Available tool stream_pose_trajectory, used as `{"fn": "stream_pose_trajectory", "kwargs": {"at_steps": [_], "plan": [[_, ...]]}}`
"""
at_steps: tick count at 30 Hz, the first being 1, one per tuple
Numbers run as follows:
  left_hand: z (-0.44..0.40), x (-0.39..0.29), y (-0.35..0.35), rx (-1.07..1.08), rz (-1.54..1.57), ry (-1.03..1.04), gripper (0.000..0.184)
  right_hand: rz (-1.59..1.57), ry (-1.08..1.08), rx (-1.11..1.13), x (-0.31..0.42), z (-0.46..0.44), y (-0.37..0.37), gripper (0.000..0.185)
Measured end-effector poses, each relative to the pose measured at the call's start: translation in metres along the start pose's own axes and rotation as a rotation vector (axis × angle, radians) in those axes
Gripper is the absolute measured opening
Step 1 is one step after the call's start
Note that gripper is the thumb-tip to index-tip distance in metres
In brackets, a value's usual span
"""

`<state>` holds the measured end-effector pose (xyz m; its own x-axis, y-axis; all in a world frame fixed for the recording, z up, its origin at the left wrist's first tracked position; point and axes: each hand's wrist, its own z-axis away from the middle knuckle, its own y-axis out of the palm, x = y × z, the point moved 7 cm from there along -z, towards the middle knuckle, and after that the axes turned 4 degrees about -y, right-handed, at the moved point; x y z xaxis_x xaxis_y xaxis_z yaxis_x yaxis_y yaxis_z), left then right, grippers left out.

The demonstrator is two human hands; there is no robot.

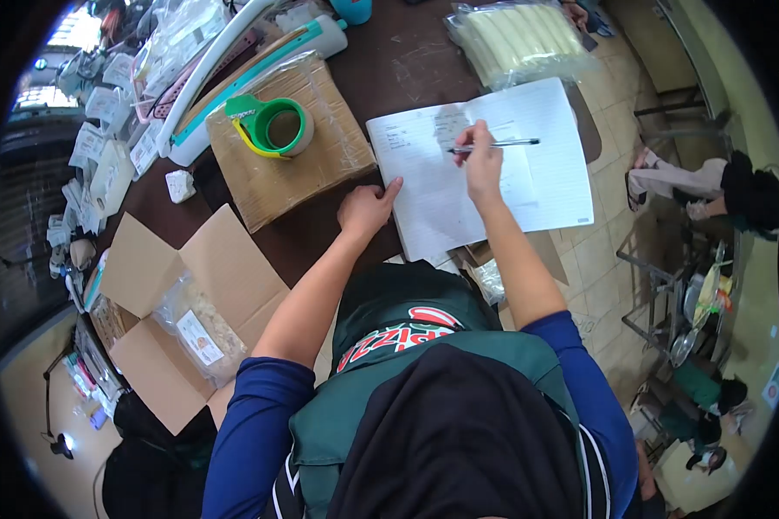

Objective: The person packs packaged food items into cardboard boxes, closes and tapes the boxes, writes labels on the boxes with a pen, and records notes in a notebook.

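An open lined notebook lies on the dark brown table in front of me, with handwriting on its left page. My right hand is over the notebook, its fingers closed on a pen that lies nearly level across the page. At the notebook's left edge rests my left hand; its thumb is apart from the bent fingers and touches the paper's edge, and I see nothing held in it. Just beyond this hand stands a taped cardboard box, with a green tape dispenser on top.
An opened carton at left holds a labelled clear bag. Pale sticks in a plastic pack lie at the table's far side. Plastic packages and a long teal-edged item crowd the far left. Other people are at right.
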<state>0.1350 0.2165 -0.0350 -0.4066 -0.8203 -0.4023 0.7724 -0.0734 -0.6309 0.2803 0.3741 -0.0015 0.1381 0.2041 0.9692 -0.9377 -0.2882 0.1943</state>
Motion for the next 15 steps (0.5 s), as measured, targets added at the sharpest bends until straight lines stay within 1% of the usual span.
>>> {"fn": "stream_pose_trajectory", "kwargs": {"at_steps": [1,2,3,4,6,7,9,11,15], "plan": [[-0.002,0.005,0.000,-0.001,0.010,-0.014,0.057,-0.052,-0.036,0.037,-0.011,-0.003,0.009,0.026],[-0.005,0.007,0.004,0.064,0.120,0.003,0.057,-0.049,-0.027,0.050,-0.022,-0.005,0.018,0.026],[-0.009,0.008,0.009,0.129,0.229,0.021,0.057,0.004,-0.079,0.042,-0.029,-0.007,0.025,0.023],[-0.014,0.011,0.010,0.129,0.239,0.009,0.057,0.057,-0.129,0.031,-0.035,-0.007,0.028,0.021],[-0.021,0.015,0.019,0.235,0.391,-0.040,0.056,0.061,-0.102,0.054,-0.045,-0.005,0.033,0.019],[-0.024,0.018,0.021,0.239,0.399,-0.053,0.056,0.093,-0.099,0.047,-0.049,-0.004,0.033,0.019],[-0.021,0.013,0.019,0.304,0.344,-0.083,0.049,0.133,-0.081,0.047,-0.053,-0.003,0.031,0.019],[-0.020,0.010,0.016,0.327,0.319,-0.106,0.049,0.371,-0.180,0.065,-0.048,-0.007,0.027,0.020],[-0.018,0.010,0.014,0.354,0.266,-0.126,0.047,0.349,-0.189,0.053,-0.058,-0.010,0.027,0.023]]}}
